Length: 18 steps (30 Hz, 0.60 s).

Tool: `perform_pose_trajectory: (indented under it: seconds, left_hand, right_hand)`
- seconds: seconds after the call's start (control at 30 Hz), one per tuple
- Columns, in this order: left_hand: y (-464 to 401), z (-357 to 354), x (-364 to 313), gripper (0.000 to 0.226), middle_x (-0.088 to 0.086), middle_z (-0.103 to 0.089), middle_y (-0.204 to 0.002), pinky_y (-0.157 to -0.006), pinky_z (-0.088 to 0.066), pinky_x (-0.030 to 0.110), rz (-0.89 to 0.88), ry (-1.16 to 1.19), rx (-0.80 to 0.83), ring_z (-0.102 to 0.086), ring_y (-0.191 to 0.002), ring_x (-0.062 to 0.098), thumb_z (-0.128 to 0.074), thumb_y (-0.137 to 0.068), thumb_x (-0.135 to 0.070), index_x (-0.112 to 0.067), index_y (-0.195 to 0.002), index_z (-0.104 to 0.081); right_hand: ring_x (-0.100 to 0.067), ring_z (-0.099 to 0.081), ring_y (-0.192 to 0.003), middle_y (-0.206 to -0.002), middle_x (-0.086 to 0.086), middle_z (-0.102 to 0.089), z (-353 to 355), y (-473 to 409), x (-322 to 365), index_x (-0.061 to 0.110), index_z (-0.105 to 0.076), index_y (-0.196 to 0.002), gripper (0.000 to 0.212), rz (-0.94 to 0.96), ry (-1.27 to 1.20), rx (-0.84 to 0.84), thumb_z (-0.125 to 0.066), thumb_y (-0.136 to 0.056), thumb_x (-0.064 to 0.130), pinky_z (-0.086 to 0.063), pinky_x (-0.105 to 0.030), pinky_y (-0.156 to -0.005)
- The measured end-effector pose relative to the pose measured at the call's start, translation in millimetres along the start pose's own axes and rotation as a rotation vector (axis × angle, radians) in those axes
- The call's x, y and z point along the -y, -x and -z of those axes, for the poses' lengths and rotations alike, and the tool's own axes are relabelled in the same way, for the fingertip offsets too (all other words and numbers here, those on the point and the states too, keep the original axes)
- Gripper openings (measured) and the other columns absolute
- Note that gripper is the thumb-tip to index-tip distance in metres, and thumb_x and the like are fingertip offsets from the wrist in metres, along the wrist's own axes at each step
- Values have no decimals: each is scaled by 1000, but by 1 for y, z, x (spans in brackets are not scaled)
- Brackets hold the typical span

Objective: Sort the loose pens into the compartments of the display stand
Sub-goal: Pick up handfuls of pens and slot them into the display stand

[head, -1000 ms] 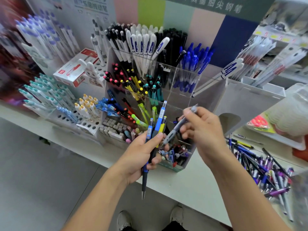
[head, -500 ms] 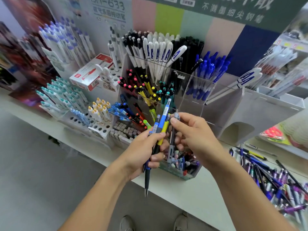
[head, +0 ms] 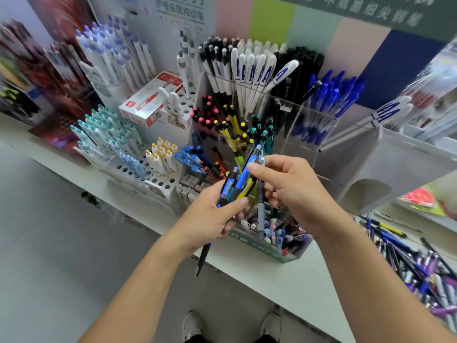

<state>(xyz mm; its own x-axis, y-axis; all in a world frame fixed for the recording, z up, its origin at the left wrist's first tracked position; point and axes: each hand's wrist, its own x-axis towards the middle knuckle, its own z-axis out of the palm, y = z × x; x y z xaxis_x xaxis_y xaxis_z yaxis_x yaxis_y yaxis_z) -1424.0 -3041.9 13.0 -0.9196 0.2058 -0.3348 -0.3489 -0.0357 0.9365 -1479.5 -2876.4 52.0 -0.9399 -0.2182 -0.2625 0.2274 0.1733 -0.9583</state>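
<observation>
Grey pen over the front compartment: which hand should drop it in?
Right. The right hand already pinches the grey pen upright, tip down over the front compartment. The left hand is full, gripping a bundle of pens.

My right hand (head: 291,186) swings its grey pen (head: 261,206) from a slant to upright — now tucked right beside the left hand's bundle (head: 237,184).

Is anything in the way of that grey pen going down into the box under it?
Nothing separate blocks it. The right hand holds the grey pen upright above the clear front compartment, which is already crowded with pens, so it must slide between them.
</observation>
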Motion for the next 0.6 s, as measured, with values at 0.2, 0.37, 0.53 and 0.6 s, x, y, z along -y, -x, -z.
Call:
perform_pose_trajectory:
  seconds: [0.2, 0.37, 0.53, 0.6]
  left_hand:
    - [1, 4, -2, 16, 12, -49, -88, -42, -23, 22, 16, -66, 61, -27, -49, 11, -56, -103, -22, -19, -119, -54]
    - [4, 10, -6, 14, 13, -50, -83, -42, -25, 22, -17, -127, 52, -33, -46, 9, -55, -104, -22, -22, -117, -56]
    - [7, 23, -9, 10, -4, -56, -68, -42, -23, 19, 4, -1, -77, -38, -42, 3, -56, -102, -20, -12, -108, -54]
    - [7, 25, -11, 14, 0, -50, -71, -41, -21, 18, 10, 166, -173, -29, -46, 8, -61, -98, -24, -12, -102, -55]
  right_hand:
    - [-12, -46, -47, -65, -11, -46, 2, -7, 4, 9, -67, -89, 14, 9, -74, -24, -60, -101, 14, -39, -22, -38]
    - [-12, -45, -45, -53, 0, -47, -2, -6, 14, 5, -66, -91, 13, 61, -46, 29, -62, -99, 14, -39, -21, -37]
    - [-14, -48, -46, -63, -10, -51, 12, -2, 31, 0, -63, -92, 17, 243, -88, -140, -56, -102, 12, -44, -22, -39]
    - [-13, -48, -45, -58, -3, -53, 25, 1, 42, 7, -62, -87, 18, 303, -113, -236, -55, -103, 13, -43, -23, -38]
